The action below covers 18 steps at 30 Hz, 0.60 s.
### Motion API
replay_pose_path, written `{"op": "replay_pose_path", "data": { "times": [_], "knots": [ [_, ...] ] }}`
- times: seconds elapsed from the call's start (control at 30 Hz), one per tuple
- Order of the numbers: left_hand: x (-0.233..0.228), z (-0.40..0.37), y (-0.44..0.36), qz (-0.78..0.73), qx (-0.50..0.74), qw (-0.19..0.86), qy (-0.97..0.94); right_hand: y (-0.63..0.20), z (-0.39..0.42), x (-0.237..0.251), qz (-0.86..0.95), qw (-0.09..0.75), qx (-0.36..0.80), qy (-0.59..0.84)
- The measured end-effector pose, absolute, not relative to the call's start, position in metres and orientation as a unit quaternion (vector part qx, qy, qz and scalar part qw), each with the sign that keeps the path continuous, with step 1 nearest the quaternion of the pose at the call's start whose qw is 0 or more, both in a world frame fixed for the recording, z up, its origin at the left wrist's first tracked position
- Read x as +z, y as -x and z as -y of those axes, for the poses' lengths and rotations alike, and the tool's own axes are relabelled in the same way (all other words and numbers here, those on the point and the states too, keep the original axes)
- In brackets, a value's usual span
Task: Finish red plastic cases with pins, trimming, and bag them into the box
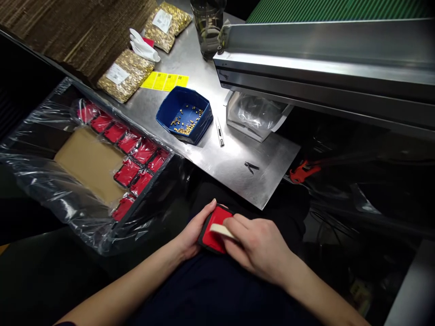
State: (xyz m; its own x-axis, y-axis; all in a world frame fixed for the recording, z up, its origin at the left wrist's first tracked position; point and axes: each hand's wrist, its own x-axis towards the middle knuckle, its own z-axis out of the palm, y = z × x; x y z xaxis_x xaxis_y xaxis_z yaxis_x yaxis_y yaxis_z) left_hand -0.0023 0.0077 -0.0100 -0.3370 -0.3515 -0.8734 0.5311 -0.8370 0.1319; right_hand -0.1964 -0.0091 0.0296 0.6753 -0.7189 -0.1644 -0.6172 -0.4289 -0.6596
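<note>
Low in front of my lap, my left hand (193, 232) is closed around the edge of a flat red part with a black rim (208, 239). My right hand (261, 242) pinches a pale, flat strip-like tool (220, 229), its end lying over the red face; whether it presses on it I cannot tell. The fingertips of my right hand cover some of the red part. Beyond my hands, a blue bin (181, 108) with small brass-coloured pieces (186, 128) sits on the metal table (234, 181). A slim cutter knife (219, 132) and a small dark clipper-like tool (251, 166) lie nearby.
To the left stands a plastic-lined box (37, 181) with several similar red parts (127, 172) along one side. Bags of brass pieces (127, 74), yellow labels (165, 81) and a white glove (142, 46) lie farther back. A conveyor frame (322, 63) overhangs the right.
</note>
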Motion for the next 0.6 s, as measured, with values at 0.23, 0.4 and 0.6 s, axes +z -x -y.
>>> {"op": "replay_pose_path", "data": {
  "times": [0.23, 0.4, 0.6],
  "knots": [
    [-0.005, -0.008, 0.003, -0.088, -0.797, 0.292, -0.521, 0.215, 0.004, 0.027, -0.417, 0.431, -0.024, 0.8],
    [-0.005, -0.014, 0.004, -0.055, -0.809, 0.288, -0.51, 0.218, -0.009, 0.025, -0.392, 0.466, -0.016, 0.793],
    [-0.01, -0.019, 0.006, -0.014, -0.795, 0.264, -0.545, 0.209, -0.017, 0.026, -0.409, 0.435, 0.019, 0.802]
  ]
}}
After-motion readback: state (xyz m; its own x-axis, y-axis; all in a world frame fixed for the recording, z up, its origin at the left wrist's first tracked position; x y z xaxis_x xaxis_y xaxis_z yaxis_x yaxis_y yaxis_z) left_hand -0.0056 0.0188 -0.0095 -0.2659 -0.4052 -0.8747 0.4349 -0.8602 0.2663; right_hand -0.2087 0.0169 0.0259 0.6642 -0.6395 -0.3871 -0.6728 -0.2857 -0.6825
